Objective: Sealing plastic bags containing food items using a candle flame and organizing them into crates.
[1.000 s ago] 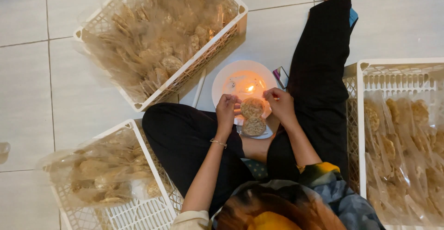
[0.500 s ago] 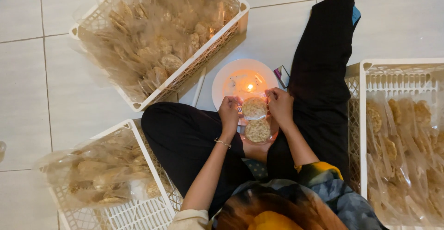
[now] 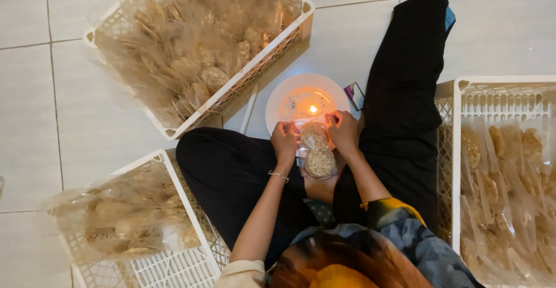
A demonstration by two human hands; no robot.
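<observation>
I sit cross-legged on a tiled floor. Between my hands is a clear plastic bag of round crackers (image 3: 317,152), held just in front of my lap. My left hand (image 3: 284,141) grips its left top edge and my right hand (image 3: 343,131) grips its right top edge. The bag's open end points toward a small lit candle flame (image 3: 313,109) that stands on a white round plate (image 3: 282,98) right beyond my hands. The flame glows orange on the plate.
Three white plastic crates hold bagged crackers: one at the far left (image 3: 174,131), one near left (image 3: 145,268), one at the right (image 3: 457,149). A small dark lighter-like object (image 3: 354,95) lies beside the plate. My black-trousered right leg (image 3: 405,79) stretches forward.
The bag of crackers has shifted slightly nearer to my lap and both hands have regripped its top edge close to the flame.
</observation>
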